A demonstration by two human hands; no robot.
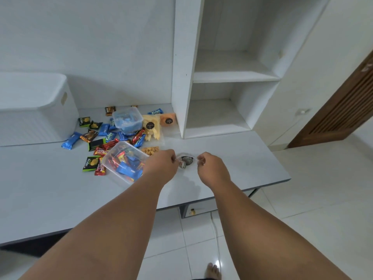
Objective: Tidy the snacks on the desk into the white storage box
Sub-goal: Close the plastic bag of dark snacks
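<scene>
A clear bag of black-and-white striped cookies [185,161] hangs just above the desk [50,190] between my hands. My left hand [161,166] pinches its left edge and my right hand [212,168] pinches its right edge. The white storage box [34,110] stands at the far left against the wall. Between the box and my hands lie several loose snack packets [101,136] in blue, red and green. A clear tub [124,162] tilted on its side holds more wrapped snacks, right beside my left hand.
A lidded clear tub [128,120] with blue packets sits further back, next to bags of yellow chips [152,128] and orange crackers [168,119]. A small bag of nuts [150,150] lies behind my left hand. A white shelf unit [222,77] stands on the desk's right rear.
</scene>
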